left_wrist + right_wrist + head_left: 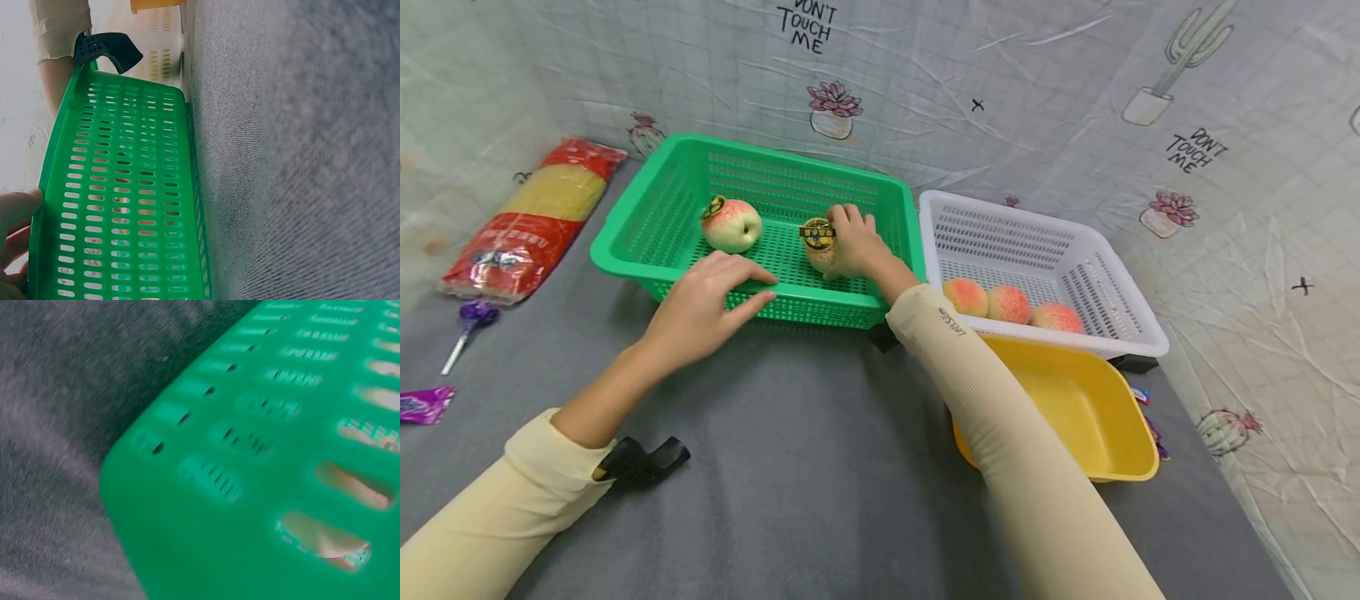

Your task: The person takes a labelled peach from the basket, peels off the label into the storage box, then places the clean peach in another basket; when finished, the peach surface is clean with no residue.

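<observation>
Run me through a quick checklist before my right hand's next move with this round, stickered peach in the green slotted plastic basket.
1. Right hand gripping the round, stickered peach: ok, fingers curled on it.
2. Peach lifted off the floor of the green slotted plastic basket: cannot tell, its underside is hidden.
3. Left hand at that basket's near rim: ok, touching it.
4. Free space in the white slotted plastic basket: ok, three pink-orange peaches line its near side, bare floor behind.
5. Unblocked view into the yellow plastic basin: not ok, the cream right sleeve crosses it.
</observation>
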Motion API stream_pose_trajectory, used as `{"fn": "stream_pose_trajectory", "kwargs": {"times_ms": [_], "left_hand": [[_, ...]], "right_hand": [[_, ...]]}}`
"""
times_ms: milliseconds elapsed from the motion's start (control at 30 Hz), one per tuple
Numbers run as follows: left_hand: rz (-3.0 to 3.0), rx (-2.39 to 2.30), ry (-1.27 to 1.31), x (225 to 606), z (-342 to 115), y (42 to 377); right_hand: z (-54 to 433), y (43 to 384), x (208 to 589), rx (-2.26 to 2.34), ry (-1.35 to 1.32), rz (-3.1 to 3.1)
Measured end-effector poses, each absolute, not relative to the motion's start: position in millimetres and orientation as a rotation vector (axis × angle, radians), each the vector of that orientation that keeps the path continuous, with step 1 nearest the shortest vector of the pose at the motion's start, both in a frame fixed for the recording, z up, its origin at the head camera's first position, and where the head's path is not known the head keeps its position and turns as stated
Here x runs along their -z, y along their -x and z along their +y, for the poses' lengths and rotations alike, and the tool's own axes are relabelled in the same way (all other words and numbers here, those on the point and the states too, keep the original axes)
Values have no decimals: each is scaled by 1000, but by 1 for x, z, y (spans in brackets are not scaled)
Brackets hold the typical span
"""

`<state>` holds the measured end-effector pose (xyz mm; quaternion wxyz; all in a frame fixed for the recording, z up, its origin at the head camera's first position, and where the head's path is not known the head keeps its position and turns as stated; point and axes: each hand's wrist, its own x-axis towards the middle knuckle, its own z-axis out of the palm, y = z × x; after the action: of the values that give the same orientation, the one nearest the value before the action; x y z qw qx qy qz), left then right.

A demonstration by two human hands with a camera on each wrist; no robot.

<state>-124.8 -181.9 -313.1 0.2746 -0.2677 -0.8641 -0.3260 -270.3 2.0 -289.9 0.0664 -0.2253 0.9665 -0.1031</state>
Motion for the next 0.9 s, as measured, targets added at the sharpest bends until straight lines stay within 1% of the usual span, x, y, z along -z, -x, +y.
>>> {"fn": "stream_pose_trajectory", "kwargs": {"times_ms": [133, 333, 433, 700, 800, 900], "left_hand": [[-2313, 880, 730, 314, -180, 125], [-2312, 883, 736, 315, -179, 125], [-2312, 894, 739, 315, -178, 125], [-2326, 892, 744, 314, -178, 126], [-2327, 883, 741, 313, -179, 127], [-2334, 886, 731, 311, -181, 127]], "right_hand": [[8, 271, 291, 375, 696, 2887], [13, 269, 291, 230, 664, 2947], [17, 267, 291, 260, 629, 2933], [28, 257, 283, 629, 547, 2901], [32, 248, 271, 812, 568, 2892], [37, 231, 253, 971, 600, 2874]]}}
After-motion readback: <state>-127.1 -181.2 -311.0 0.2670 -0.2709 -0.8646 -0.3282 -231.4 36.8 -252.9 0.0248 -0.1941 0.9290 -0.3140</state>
